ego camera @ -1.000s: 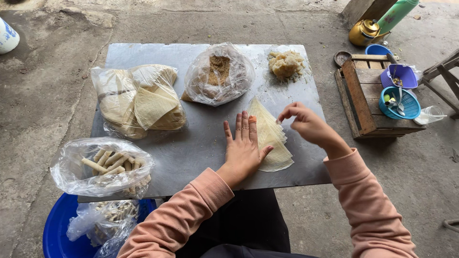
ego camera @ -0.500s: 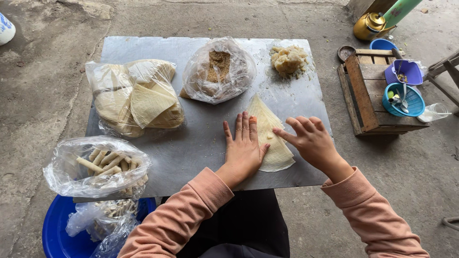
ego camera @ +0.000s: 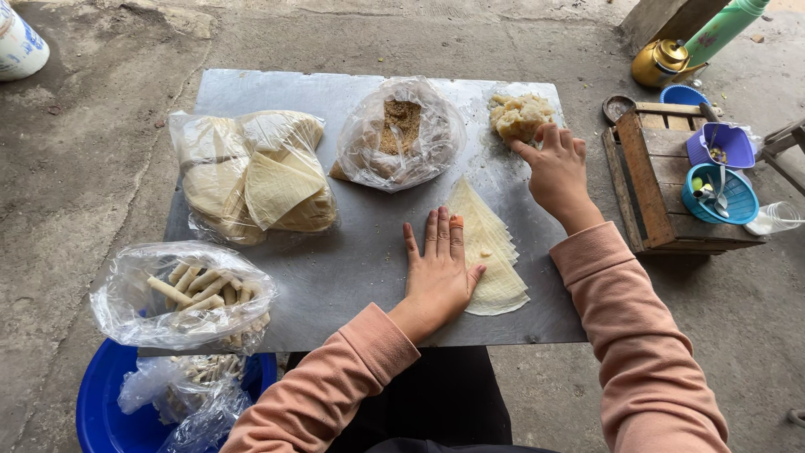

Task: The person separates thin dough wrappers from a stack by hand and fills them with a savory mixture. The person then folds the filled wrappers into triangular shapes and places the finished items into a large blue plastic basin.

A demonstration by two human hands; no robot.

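Rough grey concrete lies all around us, and on it stands a low table [ego camera: 335, 285] topped with a dull metal sheet, where we sit at work.

Our left hand [ego camera: 438, 273] lies flat on the sheet, fingers spread and gripping nothing, its thumb side resting on the edge of the stack of thin triangular wrappers [ego camera: 490, 252]. Held so, the palm appears to pin the pale leaves so they do not slide or lift. Our right hand [ego camera: 555, 168] reaches to the far right corner, fingers curled down into the lump of pale yellow filling [ego camera: 518, 116]; whether they have closed on a pinch of it we cannot tell. That lump sits bare on the metal, just beyond the wrappers, within easy reach.

Beside it, mid-table, an open clear bag holds brown crumbs [ego camera: 402, 126]. To the left, another clear bag holds more folded wrappers [ego camera: 251, 176]. At the near left corner a bag of finished rolls [ego camera: 189, 289] overhangs the edge above a blue basin [ego camera: 101, 411], which holds more bagged rolls.

To our right a wooden crate [ego camera: 662, 184] carries a blue bowl with spoons [ego camera: 719, 195] and a purple bowl [ego camera: 721, 144]; behind it stand a brass kettle [ego camera: 667, 60] and a green flask [ego camera: 721, 29].
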